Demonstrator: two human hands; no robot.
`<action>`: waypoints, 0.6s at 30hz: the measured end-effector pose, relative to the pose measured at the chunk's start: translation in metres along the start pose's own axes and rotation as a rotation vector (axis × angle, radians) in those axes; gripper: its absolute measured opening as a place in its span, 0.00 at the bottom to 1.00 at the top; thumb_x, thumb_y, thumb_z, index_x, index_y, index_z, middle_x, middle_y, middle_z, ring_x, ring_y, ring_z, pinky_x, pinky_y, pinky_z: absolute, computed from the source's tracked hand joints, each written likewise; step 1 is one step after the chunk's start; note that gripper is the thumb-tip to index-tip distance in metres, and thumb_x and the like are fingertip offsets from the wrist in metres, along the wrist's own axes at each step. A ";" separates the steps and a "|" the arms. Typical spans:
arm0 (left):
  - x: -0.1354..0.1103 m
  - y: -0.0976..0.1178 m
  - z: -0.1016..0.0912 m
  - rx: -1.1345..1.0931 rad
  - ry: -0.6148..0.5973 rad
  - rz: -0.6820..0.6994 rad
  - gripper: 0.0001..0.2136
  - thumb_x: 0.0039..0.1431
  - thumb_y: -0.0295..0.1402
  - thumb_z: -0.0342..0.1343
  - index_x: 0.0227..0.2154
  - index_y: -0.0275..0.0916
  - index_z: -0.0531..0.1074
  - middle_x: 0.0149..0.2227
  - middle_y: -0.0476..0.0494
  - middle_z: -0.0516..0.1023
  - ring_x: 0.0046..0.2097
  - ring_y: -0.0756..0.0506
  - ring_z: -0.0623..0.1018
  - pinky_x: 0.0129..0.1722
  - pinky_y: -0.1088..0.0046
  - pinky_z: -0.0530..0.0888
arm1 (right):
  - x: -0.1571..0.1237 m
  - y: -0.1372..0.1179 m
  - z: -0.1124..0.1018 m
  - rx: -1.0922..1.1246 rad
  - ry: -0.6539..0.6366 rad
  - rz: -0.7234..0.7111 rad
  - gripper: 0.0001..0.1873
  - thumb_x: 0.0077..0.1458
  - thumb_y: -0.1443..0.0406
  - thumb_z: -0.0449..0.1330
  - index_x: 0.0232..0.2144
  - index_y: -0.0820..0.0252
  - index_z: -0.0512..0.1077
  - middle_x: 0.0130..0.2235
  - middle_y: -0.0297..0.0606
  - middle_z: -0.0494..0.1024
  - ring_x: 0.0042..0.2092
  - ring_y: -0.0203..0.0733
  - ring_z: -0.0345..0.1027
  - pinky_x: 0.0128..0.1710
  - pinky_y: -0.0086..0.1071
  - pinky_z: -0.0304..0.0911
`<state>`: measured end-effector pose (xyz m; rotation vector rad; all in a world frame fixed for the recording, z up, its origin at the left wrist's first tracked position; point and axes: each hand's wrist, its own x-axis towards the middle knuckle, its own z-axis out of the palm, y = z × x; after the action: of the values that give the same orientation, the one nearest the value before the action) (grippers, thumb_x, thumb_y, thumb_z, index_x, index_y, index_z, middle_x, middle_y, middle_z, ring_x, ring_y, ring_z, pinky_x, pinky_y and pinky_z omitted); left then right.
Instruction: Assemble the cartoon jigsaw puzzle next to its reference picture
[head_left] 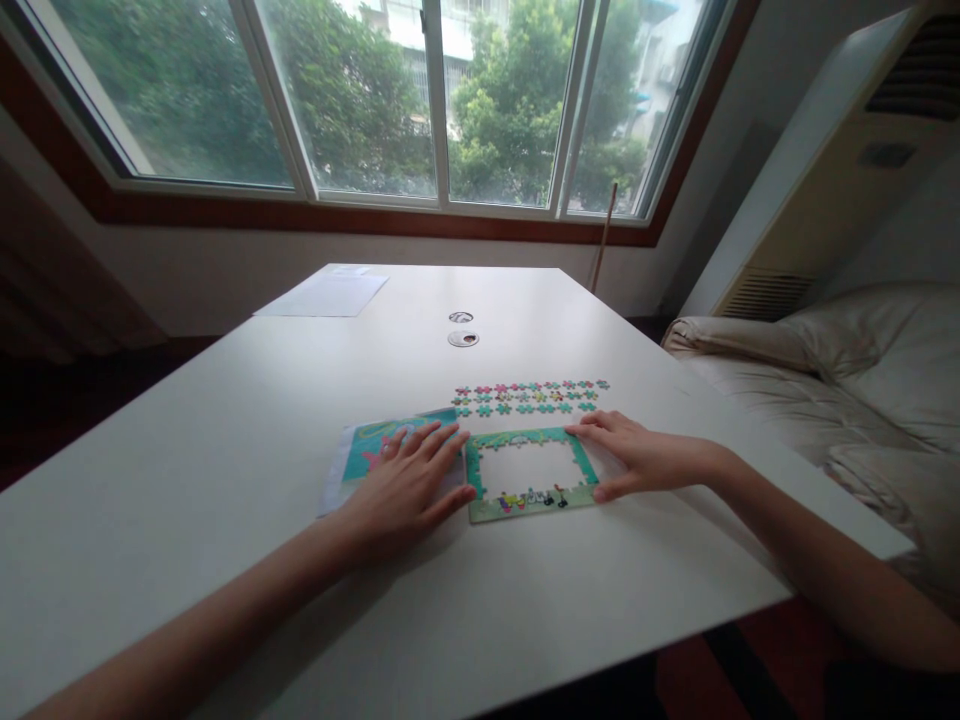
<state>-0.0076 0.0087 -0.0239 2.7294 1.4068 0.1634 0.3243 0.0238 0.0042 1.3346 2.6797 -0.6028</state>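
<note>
A green jigsaw puzzle frame with a hollow middle lies flat on the white table. My left hand rests spread over a picture sheet showing a pink shape on teal, its fingertips and thumb by the frame's left edge. At the frame's right edge, my right hand has its forefinger at the top corner and its thumb near the bottom corner, the fingers apart. Beyond the frame, loose jigsaw pieces are laid out in three rows.
Two small round discs, a nearer one and a farther one, lie farther back on the table. White paper sits at the far left. A pale sofa stands beyond the table's right edge, and a window is ahead.
</note>
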 end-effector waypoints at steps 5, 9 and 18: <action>-0.009 -0.061 -0.028 0.031 -0.030 -0.029 0.28 0.61 0.52 0.36 0.59 0.42 0.55 0.61 0.42 0.57 0.61 0.38 0.55 0.58 0.56 0.53 | 0.000 -0.001 -0.003 -0.010 -0.030 0.001 0.50 0.44 0.41 0.55 0.61 0.63 0.49 0.58 0.51 0.54 0.59 0.57 0.45 0.59 0.45 0.45; -0.017 -0.118 -0.041 0.069 -0.176 -0.150 0.30 0.54 0.55 0.44 0.56 0.44 0.61 0.60 0.40 0.59 0.60 0.35 0.57 0.56 0.55 0.55 | 0.000 0.001 -0.003 -0.009 -0.013 -0.010 0.49 0.44 0.42 0.56 0.61 0.62 0.50 0.58 0.51 0.55 0.59 0.58 0.45 0.58 0.46 0.46; -0.024 -0.139 -0.045 -0.023 -0.260 -0.160 0.30 0.53 0.56 0.45 0.52 0.43 0.66 0.54 0.41 0.67 0.56 0.35 0.63 0.55 0.61 0.59 | 0.000 0.004 -0.001 -0.001 0.000 -0.019 0.48 0.45 0.42 0.56 0.61 0.60 0.51 0.58 0.50 0.55 0.59 0.58 0.45 0.58 0.47 0.46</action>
<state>-0.1387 0.0703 0.0042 2.4941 1.5243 -0.1770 0.3272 0.0262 0.0043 1.3097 2.6952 -0.6032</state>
